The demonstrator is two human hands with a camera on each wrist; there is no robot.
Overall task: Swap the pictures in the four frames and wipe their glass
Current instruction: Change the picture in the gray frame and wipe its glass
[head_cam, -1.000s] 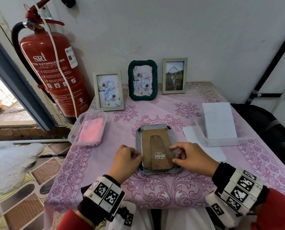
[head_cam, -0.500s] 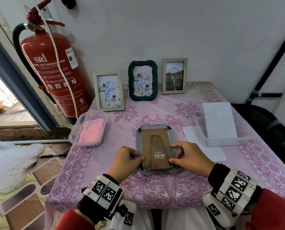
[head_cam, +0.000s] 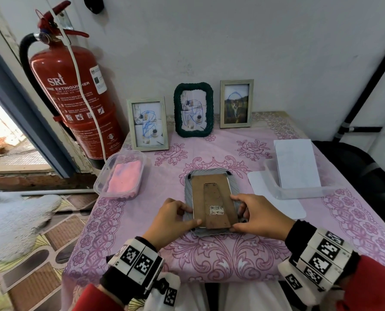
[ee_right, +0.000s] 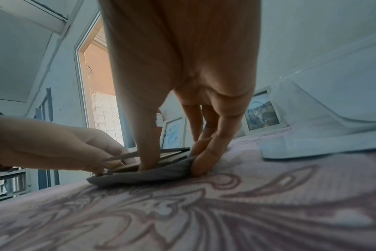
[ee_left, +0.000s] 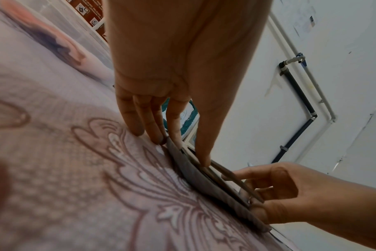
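Lying face down at the desk's (head_cam: pixel 265 261) six o'clock edge, the grey frame (head_cam: pixel 188 182) was pinched by both hands: left hand (head_cam: pixel 171 221) at nine o'clock, right hand (head_cam: pixel 257 217) at three, lifting its brown backing (head_cam: pixel 209 196).

Right hand (ee_right: pixel 182 84) pinching grey frame (ee_right: pixel 144 175) — left hand (ee_right: pixel 54 144) opposite, patterned cloth (ee_right: pixel 225 212)

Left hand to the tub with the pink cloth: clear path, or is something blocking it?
Probably yes. The clear tub sits open-topped at the table's left edge, with only bare tablecloth between it and the left hand. But that hand now pinches the face-down grey frame, so it must let go first.
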